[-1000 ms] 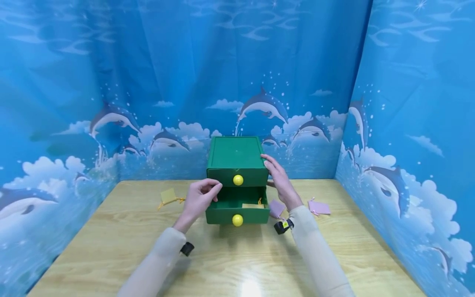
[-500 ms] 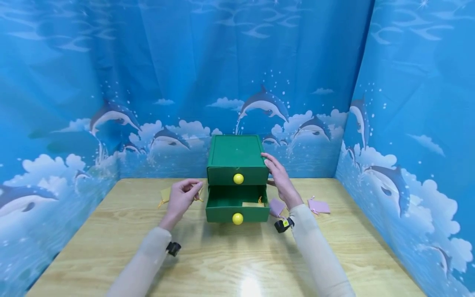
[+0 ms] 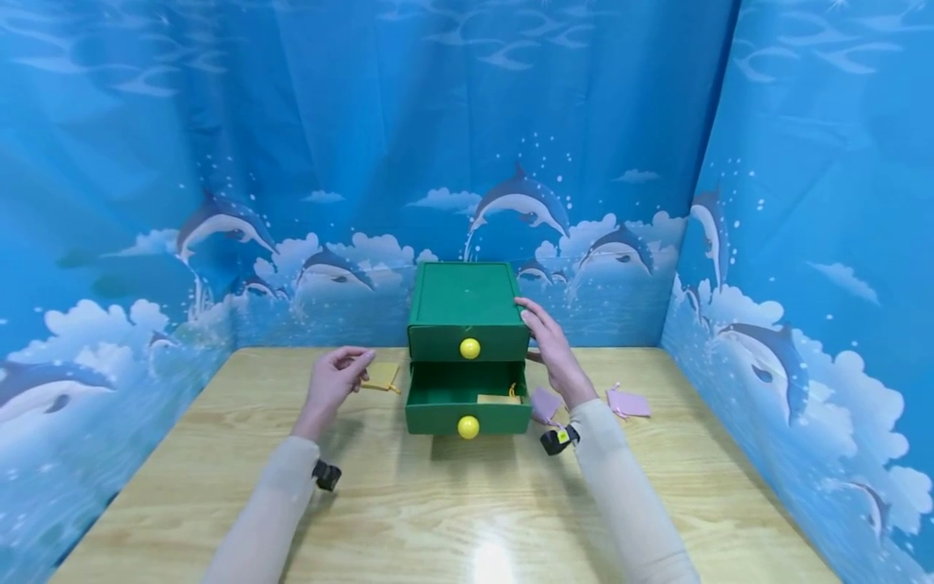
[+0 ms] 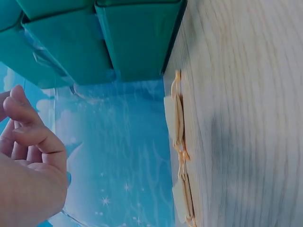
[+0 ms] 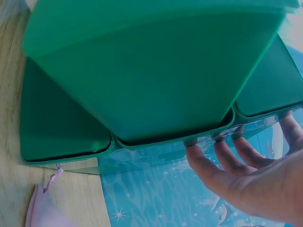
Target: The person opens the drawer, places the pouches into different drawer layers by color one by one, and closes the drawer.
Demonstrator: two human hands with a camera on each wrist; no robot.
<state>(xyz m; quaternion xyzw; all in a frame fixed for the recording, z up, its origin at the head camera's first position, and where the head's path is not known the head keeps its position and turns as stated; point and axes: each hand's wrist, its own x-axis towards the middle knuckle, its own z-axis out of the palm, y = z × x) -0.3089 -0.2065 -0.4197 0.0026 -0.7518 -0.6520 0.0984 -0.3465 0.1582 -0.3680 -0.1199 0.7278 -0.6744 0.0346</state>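
Observation:
In the head view a green drawer cabinet (image 3: 467, 292) stands at the back of the table. Its middle drawer (image 3: 438, 418) is pulled out, with a small yellow pouch (image 3: 499, 399) partly visible inside. My left hand (image 3: 337, 380) hovers left of the cabinet, fingers loosely curled around nothing. Just right of it lies a yellow drawstring pouch (image 3: 381, 374). The left wrist view shows another yellow pouch (image 4: 182, 198) beyond the first. My right hand (image 3: 550, 353) rests against the cabinet's right side; in the right wrist view extended fingers (image 5: 201, 161) touch its clear side.
A purple pouch (image 3: 544, 404) lies beside the cabinet on the right, and a pink-purple pouch (image 3: 627, 403) farther right. Yellow knobs (image 3: 469, 427) stick out from the drawer fronts. A blue dolphin-print curtain (image 3: 328, 162) surrounds the wooden table (image 3: 423, 519).
My left hand has moved left, away from the pulled-out drawer, uncovering the yellow pouch beside it and covering the one farther left. The right hand stays at the cabinet's side.

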